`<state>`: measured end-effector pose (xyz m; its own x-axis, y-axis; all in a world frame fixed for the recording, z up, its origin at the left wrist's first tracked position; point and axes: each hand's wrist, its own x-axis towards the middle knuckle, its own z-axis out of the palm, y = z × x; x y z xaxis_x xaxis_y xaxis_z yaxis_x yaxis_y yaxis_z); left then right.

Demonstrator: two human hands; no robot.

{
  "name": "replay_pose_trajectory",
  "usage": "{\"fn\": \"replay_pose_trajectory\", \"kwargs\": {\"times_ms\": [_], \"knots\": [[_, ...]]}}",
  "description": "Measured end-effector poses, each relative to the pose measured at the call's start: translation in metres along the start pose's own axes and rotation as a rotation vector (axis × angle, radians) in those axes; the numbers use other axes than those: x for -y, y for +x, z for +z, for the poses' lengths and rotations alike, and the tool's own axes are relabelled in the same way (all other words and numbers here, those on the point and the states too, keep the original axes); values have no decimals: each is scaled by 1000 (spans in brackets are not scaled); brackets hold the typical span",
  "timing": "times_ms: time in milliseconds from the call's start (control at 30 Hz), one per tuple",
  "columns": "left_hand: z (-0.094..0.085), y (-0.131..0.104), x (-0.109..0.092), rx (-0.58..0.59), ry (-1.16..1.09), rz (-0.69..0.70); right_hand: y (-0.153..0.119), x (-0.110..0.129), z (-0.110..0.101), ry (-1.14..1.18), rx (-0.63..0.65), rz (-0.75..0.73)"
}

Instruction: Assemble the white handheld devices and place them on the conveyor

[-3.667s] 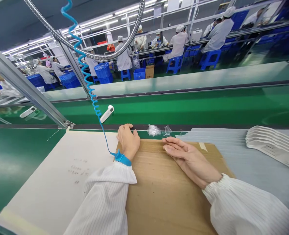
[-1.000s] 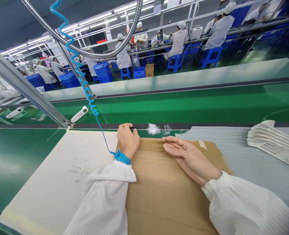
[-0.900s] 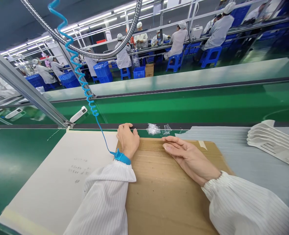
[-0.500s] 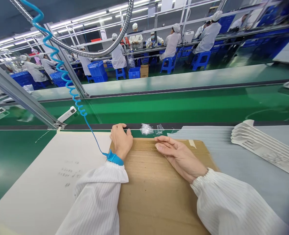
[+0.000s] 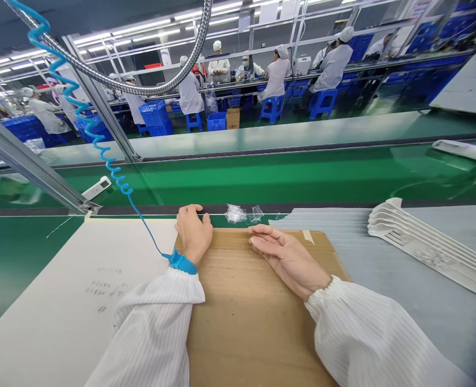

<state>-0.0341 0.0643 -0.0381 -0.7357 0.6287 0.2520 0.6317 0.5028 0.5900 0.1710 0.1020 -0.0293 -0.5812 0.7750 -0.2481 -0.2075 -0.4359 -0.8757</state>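
Cardboard (image 5: 250, 328) lay flat and lengthwise between the sleeved forearms, a pale tape strip (image 5: 308, 236) near its far right corner; to its left was a white sheet (image 5: 60, 306) with faint handwriting, to its right a pale grey sheet (image 5: 359, 269) bearing nested white parts (image 5: 431, 252). The left hand (image 5: 194, 232), a blue strap (image 5: 181, 262) at its wrist, rested at the cardboard's far left corner, fingers loosely curved and thumb apart, clasping nothing visible; the right hand (image 5: 288, 258) was by the far edge, fingers released and slightly bent, thumb close to them; whether it touched the cardboard I could not tell. Just beyond lay clear plastic pieces (image 5: 236, 214); then came a green belt (image 5: 262, 180), with a white device (image 5: 96, 188) at left; farther off, people in white (image 5: 189, 94) worked near blue crates (image 5: 155, 115).
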Motion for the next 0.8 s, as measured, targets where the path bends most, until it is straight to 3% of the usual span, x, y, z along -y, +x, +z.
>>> {"fn": "replay_pose_trajectory", "kwargs": {"times_ms": [800], "knots": [[0,0,0,2,-11,-8,-1,1,0,19,12,7]]}}
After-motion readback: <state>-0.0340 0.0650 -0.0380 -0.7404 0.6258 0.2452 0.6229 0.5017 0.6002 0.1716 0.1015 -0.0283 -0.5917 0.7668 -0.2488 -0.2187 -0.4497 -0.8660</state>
